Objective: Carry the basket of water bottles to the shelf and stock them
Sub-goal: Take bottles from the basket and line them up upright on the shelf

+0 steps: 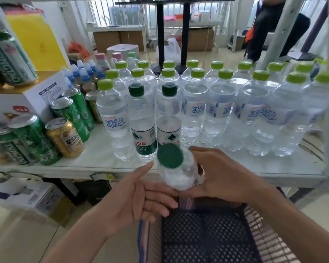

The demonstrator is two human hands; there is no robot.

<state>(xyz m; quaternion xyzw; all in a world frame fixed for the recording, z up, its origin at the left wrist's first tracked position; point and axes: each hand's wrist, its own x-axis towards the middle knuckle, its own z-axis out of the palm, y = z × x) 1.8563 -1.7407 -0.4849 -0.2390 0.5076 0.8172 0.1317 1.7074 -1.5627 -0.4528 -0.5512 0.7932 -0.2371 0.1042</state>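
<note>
Above dark mesh plastic basket (207,234), before white shelf (95,161): right hand (222,177) grasps clear plastic water bottle with dark green cap (177,170); left hand (141,194) fingers relaxed, straight, at bottle base.

Of the person, only two hands and two forearms show, all bare. The left hand (141,192) and left forearm (80,236) lie left of the dark mesh basket (207,240). The right hand (222,175) and right forearm (296,221) lie above its right rim. The bare forearms run to the picture's edge. The fingers are slender.
</note>
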